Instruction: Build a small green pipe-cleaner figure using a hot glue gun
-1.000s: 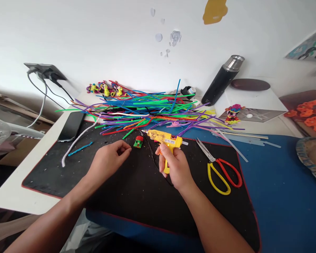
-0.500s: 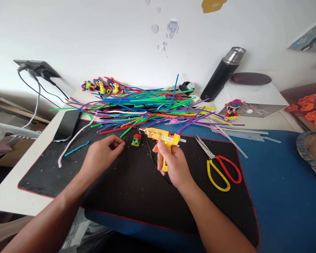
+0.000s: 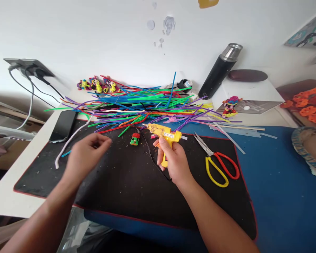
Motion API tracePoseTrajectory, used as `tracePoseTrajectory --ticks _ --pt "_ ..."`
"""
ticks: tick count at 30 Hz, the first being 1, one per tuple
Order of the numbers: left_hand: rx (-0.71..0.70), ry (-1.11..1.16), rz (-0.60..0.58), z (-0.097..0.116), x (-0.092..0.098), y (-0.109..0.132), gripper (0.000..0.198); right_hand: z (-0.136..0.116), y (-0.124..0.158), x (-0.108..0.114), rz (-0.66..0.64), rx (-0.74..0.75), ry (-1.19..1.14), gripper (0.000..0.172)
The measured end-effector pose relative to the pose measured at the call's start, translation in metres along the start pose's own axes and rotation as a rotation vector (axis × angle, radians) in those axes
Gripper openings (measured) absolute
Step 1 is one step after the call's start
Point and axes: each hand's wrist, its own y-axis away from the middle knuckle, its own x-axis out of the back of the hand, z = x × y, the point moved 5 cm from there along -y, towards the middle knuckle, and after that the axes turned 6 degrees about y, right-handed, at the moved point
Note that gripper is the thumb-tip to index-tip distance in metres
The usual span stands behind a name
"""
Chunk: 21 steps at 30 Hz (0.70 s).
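In my right hand [image 3: 175,160] is a yellow hot glue gun [image 3: 162,133], gripped by its handle with the nozzle aimed left. A clear glue stick pokes out of its back, and a black cord [image 3: 150,151] lies below it. My left hand [image 3: 85,154] is closed above the left part of the mat, fingertips together; whether anything small is between them is hidden. Partly behind it lies a blue twisted piece [image 3: 66,154]. Between my hands a small green and red figure piece [image 3: 135,139] rests on the black mat [image 3: 126,189].
Colourful pipe cleaners [image 3: 137,102] are heaped along the back. Scissors [image 3: 213,158] lie open at the right, near glue sticks [image 3: 242,131]. A phone [image 3: 63,125] and a white pipe cleaner [image 3: 71,144] lie left. A black thermos [image 3: 219,72] and finished figures [image 3: 96,84] stand behind.
My left hand has moved left, away from the green and red piece, and now partly covers the blue twisted piece. The glue gun stays in my right hand, nearly in place.
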Motion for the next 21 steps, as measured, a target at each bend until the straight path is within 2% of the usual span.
tracePoseTrajectory --ticks 2,5,21 --pt "-0.041 -0.228 -0.015 0.003 -0.026 0.006 0.025 0.002 -0.002 0.003 0.029 0.003 -0.017 0.056" --pt "-0.034 -0.32 -0.081 0.006 -0.049 0.01 0.03 0.003 -0.004 0.007 0.062 0.027 -0.058 0.052" --pt "-0.013 -0.387 -0.089 -0.001 -0.055 0.008 0.03 0.002 -0.002 0.001 0.006 -0.024 -0.057 0.055"
